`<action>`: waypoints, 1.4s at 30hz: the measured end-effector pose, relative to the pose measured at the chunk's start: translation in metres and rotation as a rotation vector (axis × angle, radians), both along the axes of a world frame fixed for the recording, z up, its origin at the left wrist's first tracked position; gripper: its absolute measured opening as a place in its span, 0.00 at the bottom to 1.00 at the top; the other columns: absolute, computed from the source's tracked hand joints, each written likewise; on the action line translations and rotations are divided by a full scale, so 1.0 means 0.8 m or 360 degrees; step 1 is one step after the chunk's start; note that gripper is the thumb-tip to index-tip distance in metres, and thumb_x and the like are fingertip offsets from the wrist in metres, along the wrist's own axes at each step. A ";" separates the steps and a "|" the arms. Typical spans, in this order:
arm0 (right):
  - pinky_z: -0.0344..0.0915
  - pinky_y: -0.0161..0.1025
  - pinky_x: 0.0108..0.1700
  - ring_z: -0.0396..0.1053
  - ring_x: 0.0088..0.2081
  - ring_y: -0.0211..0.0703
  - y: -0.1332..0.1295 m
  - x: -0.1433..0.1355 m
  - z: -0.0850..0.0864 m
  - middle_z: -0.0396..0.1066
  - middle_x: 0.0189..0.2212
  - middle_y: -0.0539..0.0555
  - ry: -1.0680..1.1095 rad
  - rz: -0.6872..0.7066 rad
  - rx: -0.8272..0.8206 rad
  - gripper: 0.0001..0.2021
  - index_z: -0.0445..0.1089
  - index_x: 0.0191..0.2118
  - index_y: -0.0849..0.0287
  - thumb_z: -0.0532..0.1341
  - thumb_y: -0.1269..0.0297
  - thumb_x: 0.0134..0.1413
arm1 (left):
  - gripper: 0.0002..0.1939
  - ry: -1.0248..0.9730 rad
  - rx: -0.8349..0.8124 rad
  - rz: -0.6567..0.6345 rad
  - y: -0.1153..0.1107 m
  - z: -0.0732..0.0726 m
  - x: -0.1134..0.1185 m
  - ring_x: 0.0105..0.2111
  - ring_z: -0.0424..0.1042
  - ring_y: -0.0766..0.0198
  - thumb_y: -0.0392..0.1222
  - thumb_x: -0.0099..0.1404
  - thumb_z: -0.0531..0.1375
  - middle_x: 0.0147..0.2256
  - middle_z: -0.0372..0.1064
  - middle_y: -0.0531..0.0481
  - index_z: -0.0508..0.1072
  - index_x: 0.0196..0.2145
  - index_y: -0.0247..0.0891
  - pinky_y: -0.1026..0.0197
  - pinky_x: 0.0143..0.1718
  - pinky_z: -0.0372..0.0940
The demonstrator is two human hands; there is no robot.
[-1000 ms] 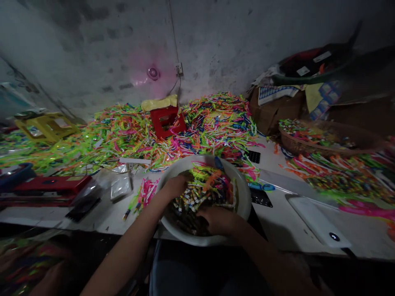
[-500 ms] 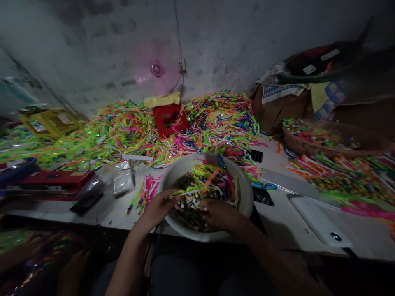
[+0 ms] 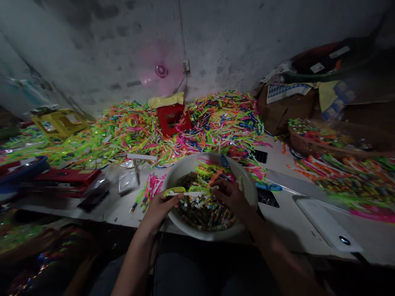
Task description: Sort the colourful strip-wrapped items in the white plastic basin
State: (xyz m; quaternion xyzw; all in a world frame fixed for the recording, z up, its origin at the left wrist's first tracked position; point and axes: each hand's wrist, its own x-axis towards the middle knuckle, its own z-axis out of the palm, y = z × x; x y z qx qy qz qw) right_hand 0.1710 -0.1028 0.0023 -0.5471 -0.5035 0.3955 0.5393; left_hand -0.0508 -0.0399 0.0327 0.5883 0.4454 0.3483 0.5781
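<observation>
Our left hand (image 3: pixel 162 205) pinches a slim yellow-green and white strip (image 3: pixel 193 194) between thumb and fingers, level above the round white bowl (image 3: pixel 200 235). Our right hand (image 3: pixel 231 198) hangs over the bowl's right side near the strip's far end, fingers curled and partly open; we cannot tell whether it grips anything. In the bowl we see small dark multicoloured sticks (image 3: pixel 212 218) and brightly coloured strips (image 3: pixel 206 169).

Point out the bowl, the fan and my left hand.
Bowl (image 3: pixel 210 236), head view: on its near rim.
Fan (image 3: pixel 161 71), head view: on its hub.
Left hand (image 3: pixel 160 208), head view: behind the thumb.
</observation>
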 end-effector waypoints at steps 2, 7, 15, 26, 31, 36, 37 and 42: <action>0.51 0.31 0.21 0.53 0.19 0.32 -0.002 0.001 0.005 0.53 0.17 0.43 0.0028 -0.0052 0.0002 0.17 0.62 0.33 0.59 0.60 0.49 0.46 | 0.11 -0.0226 -0.0170 0.0047 -0.003 -0.004 0.009 0.21 0.62 0.73 0.45 0.49 0.65 0.19 0.65 0.56 0.71 0.21 0.35 0.71 0.24 0.56; 0.58 0.33 0.29 0.62 0.27 0.36 -0.007 0.001 0.015 0.65 0.26 0.49 0.0083 0.0059 0.0074 0.22 0.52 0.25 0.57 0.61 0.45 0.42 | 0.11 -0.0848 -0.0585 0.0066 -0.002 -0.006 0.033 0.29 0.70 0.68 0.46 0.54 0.62 0.32 0.71 0.53 0.68 0.33 0.40 0.67 0.28 0.64; 0.56 0.35 0.32 0.60 0.30 0.39 -0.027 -0.019 0.008 0.61 0.28 0.49 -0.0715 0.0056 0.0053 0.13 0.56 0.34 0.57 0.46 0.52 0.60 | 0.18 -0.0952 -0.0630 -0.0008 0.002 -0.016 0.052 0.41 0.71 0.60 0.46 0.54 0.62 0.47 0.68 0.48 0.69 0.44 0.44 0.66 0.28 0.67; 0.55 0.35 0.33 0.67 0.33 0.42 -0.035 -0.046 0.003 0.69 0.31 0.53 -0.1091 0.0003 -0.0081 0.11 0.64 0.37 0.57 0.48 0.59 0.60 | 0.30 -0.1010 -0.0564 0.0045 -0.006 -0.019 0.058 0.43 0.71 0.61 0.29 0.53 0.62 0.47 0.69 0.46 0.60 0.52 0.42 0.63 0.41 0.68; 0.54 0.34 0.31 0.68 0.31 0.41 -0.034 -0.049 0.003 0.70 0.29 0.53 -0.1192 -0.0026 -0.0093 0.12 0.66 0.36 0.57 0.48 0.59 0.60 | 0.28 -0.1034 -0.0560 0.0015 -0.006 -0.021 0.054 0.45 0.70 0.60 0.29 0.54 0.61 0.48 0.68 0.44 0.60 0.52 0.40 0.64 0.42 0.67; 0.56 0.33 0.33 0.69 0.32 0.42 -0.037 -0.051 0.003 0.72 0.30 0.53 -0.1154 -0.0067 -0.0035 0.12 0.67 0.39 0.56 0.49 0.59 0.59 | 0.27 -0.1004 -0.0560 0.0021 -0.009 -0.017 0.055 0.45 0.70 0.61 0.28 0.54 0.61 0.47 0.69 0.45 0.61 0.51 0.39 0.67 0.39 0.67; 0.56 0.33 0.33 0.69 0.32 0.42 -0.037 -0.051 0.003 0.72 0.30 0.53 -0.1167 -0.0079 -0.0043 0.12 0.67 0.39 0.56 0.50 0.59 0.59 | 0.28 -0.1000 -0.0560 0.0019 -0.009 -0.017 0.055 0.45 0.70 0.61 0.28 0.54 0.61 0.47 0.70 0.45 0.60 0.51 0.39 0.67 0.38 0.67; 0.57 0.35 0.33 0.69 0.32 0.44 -0.037 -0.053 0.003 0.72 0.30 0.54 -0.1165 -0.0134 -0.0114 0.11 0.68 0.37 0.57 0.52 0.59 0.56 | 0.28 -0.0983 -0.0569 -0.0025 -0.009 -0.018 0.055 0.41 0.72 0.61 0.29 0.53 0.62 0.45 0.71 0.45 0.61 0.51 0.40 0.65 0.38 0.67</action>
